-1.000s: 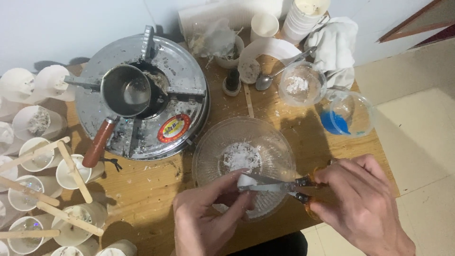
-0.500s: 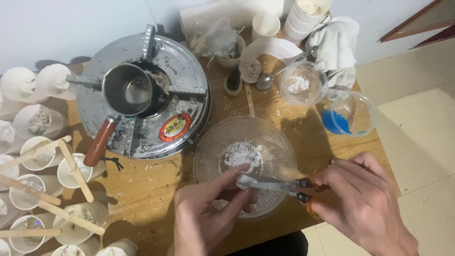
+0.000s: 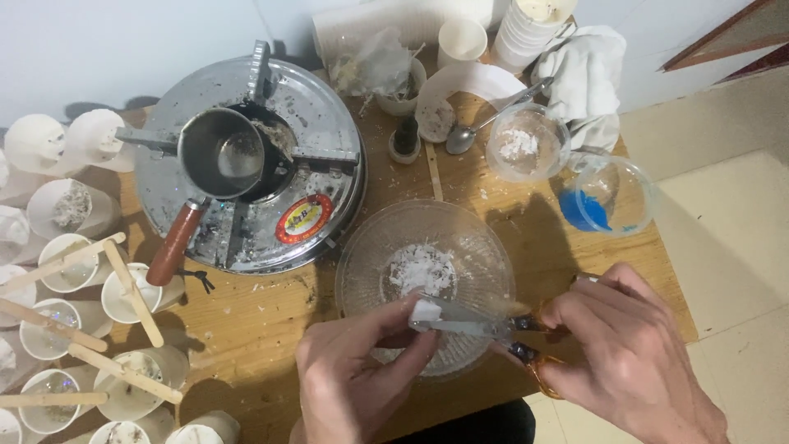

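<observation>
Over the glass bowl [image 3: 425, 284] near the tabletop's [image 3: 271, 321] front edge, the left hand [image 3: 362, 374] pinches a small white chunk [image 3: 425, 311] in a closed grip; the right hand [image 3: 629, 362] grips scissors [image 3: 493, 329], blades closed against it. Stove [image 3: 246, 164] crowds left, small bowls behind, cups [image 3: 82, 329] line the left edge

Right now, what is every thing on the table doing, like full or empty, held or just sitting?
Left hand: pinching a small white lump over the bowl.
Right hand: gripping scissors, blades at the lump.
Big glass bowl: upright, white bits at the bottom.
Small metal pot: sitting on the round stove, looks nearly empty.
Small glass bowl: holds white powder.
Other glass bowl: holds something blue.
Paper cups: upright, wooden sticks laid across.
</observation>
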